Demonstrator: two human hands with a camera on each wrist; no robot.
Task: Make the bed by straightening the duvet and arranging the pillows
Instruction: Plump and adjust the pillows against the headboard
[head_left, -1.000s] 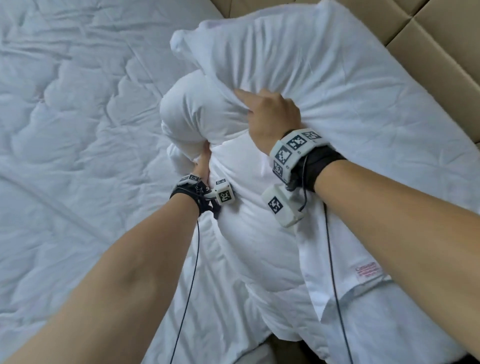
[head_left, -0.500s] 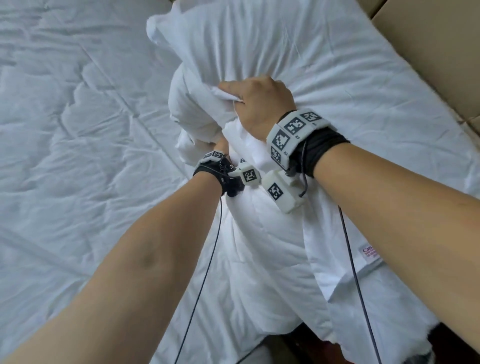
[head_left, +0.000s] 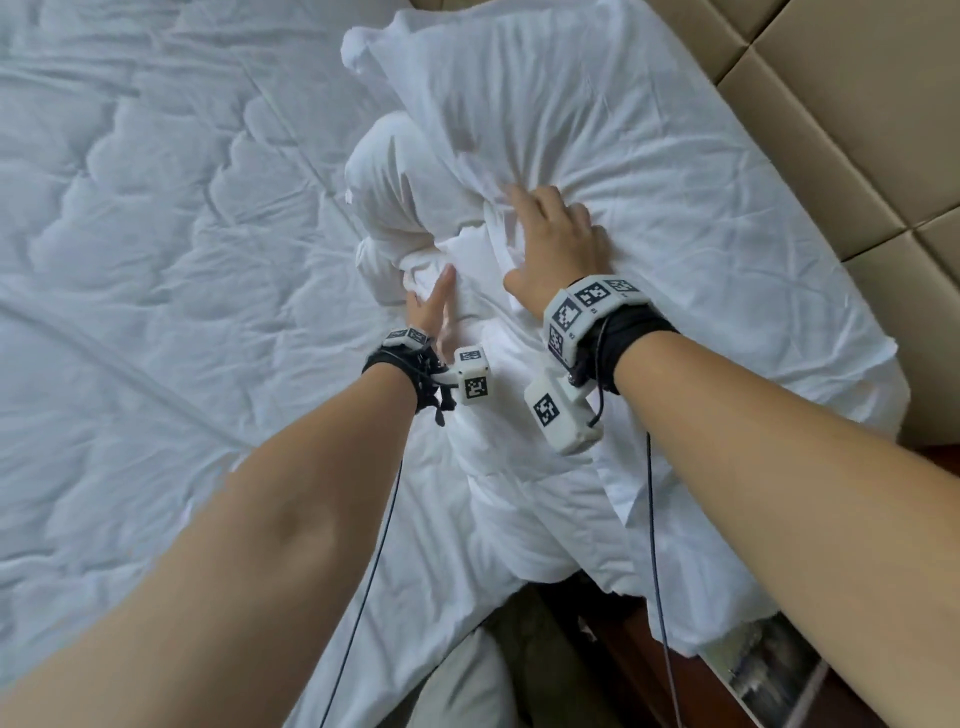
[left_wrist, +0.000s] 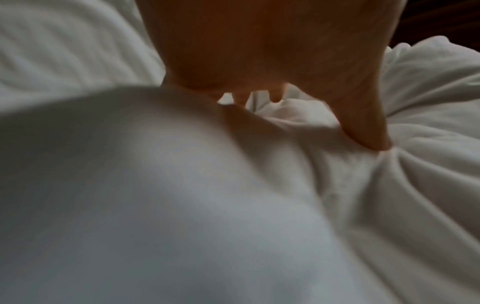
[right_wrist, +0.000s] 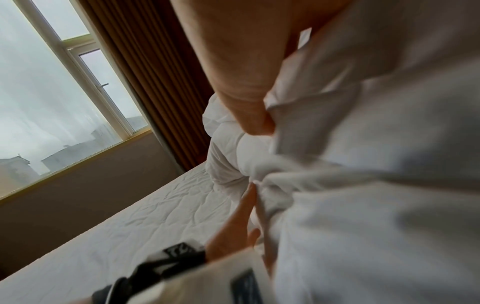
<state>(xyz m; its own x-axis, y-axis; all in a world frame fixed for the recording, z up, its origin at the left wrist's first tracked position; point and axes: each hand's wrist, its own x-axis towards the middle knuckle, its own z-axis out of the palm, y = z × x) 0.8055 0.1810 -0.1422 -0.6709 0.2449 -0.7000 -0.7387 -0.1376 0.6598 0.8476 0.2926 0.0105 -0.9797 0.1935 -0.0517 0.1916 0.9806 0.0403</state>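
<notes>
A white pillow (head_left: 649, 171) in its case lies along the bed's right side by the headboard. A rounded white bulge of filling (head_left: 384, 187) sticks out at its left edge. My right hand (head_left: 553, 244) lies on the pillow with fingers spread, and creases radiate from its fingertips. In the right wrist view its thumb (right_wrist: 257, 121) presses against a fold of the case. My left hand (head_left: 431, 304), fingers straight and edge-on, pushes into the bunched white fabric below the bulge. Its fingertips are buried in the folds (left_wrist: 272, 98). A quilted white bed cover (head_left: 130, 234) spreads to the left.
A tan padded headboard (head_left: 857, 130) runs along the right. The bed's near edge drops to dark floor (head_left: 571, 649) at the bottom. The right wrist view shows a window (right_wrist: 52, 92) and a brown curtain (right_wrist: 155, 72) beyond the far side.
My right hand has gone from a fist gripping the pillowcase to spread fingers on the pillow. My left hand has moved from under the bulge and now shows straight fingers.
</notes>
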